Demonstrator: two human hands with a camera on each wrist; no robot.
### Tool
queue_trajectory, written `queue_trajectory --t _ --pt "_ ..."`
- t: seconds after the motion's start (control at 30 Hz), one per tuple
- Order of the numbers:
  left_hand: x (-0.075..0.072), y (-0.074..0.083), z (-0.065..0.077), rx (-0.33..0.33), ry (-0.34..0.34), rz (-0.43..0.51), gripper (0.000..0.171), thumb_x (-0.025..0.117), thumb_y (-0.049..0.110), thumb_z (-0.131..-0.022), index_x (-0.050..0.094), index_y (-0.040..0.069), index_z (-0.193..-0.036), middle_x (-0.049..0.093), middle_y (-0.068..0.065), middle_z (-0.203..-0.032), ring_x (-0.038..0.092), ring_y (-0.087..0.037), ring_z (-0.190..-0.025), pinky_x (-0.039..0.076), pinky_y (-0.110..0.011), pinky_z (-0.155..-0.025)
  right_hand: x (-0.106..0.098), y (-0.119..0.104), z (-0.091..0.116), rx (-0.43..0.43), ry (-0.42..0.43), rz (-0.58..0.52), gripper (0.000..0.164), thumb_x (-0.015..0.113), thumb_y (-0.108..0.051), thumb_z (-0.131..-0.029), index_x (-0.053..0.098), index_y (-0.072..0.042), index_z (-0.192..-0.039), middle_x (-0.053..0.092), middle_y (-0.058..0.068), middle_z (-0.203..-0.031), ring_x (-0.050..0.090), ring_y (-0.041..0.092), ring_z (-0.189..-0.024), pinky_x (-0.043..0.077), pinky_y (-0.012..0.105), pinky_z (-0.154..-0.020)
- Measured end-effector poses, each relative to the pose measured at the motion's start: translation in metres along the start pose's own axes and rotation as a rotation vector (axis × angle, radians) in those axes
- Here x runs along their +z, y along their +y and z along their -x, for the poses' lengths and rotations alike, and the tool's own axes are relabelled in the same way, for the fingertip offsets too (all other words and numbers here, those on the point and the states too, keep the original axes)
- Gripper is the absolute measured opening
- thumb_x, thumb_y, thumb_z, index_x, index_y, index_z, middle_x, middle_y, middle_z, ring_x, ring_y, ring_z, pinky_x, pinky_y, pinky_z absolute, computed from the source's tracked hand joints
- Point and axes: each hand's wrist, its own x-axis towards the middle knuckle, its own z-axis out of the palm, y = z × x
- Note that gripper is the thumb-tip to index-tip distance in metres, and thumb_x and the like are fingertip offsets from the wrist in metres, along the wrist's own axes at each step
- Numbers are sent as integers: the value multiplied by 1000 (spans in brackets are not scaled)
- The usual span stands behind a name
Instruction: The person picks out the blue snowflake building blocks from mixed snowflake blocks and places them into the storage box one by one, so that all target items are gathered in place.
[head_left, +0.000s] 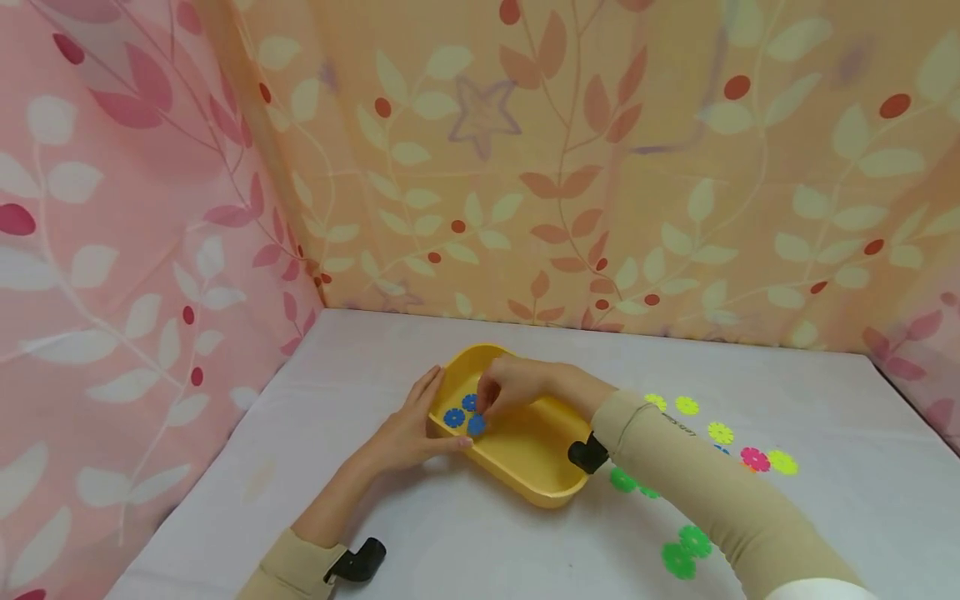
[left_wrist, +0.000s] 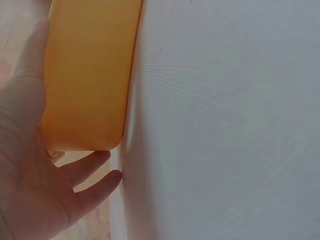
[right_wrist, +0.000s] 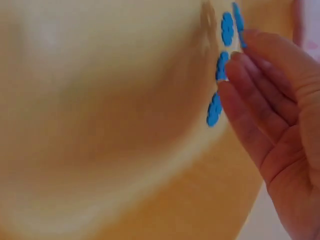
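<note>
A yellow plastic tray sits at an angle on the table. My left hand holds its left end, thumb along the near rim and fingers around the end wall; the left wrist view shows two fingertips below the tray's corner. Inside the tray, my right hand pinches a thin blue snowflake disc between thumb and forefinger. Three more blue snowflake discs lie in a row beside those fingers on the tray floor. From the head view, the right hand hides part of this group.
Yellow discs, a pink disc and green discs lie loose on the table right of the tray, some partly under the right sleeve. A patterned curtain hangs behind the white table.
</note>
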Motion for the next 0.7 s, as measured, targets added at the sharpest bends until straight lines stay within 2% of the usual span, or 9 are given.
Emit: queue_trajectory --t 0.23,0.47,0.7 --pt "-1 1 0 -16 -14 2 114 72 63 -77 4 20 -159 1 3 -164 30 -36 -141 29 -66 -105 8 -4 -5 56 -60 57 10 79 -16 -83 77 -12 -91 68 -13 -80 61 4 -74 52 19 -73" --pt "-1 -1 0 -4 -13 1 114 72 63 -77 5 19 -159 0 3 -163 29 -36 -141 30 -61 -106 12 -6 -9 72 -100 116 12 79 -18 -84 76 -11 -93 66 -12 -80 58 5 -76 50 17 -75" --pt "0 -1 -1 1 -15 -4 112 71 61 -79 4 18 -158 1 1 -164 28 -37 -141 30 -62 -106 13 -10 -9 91 -111 91 13 78 -17 -84 76 -11 -95 66 -11 -79 59 6 -76 50 18 -74"
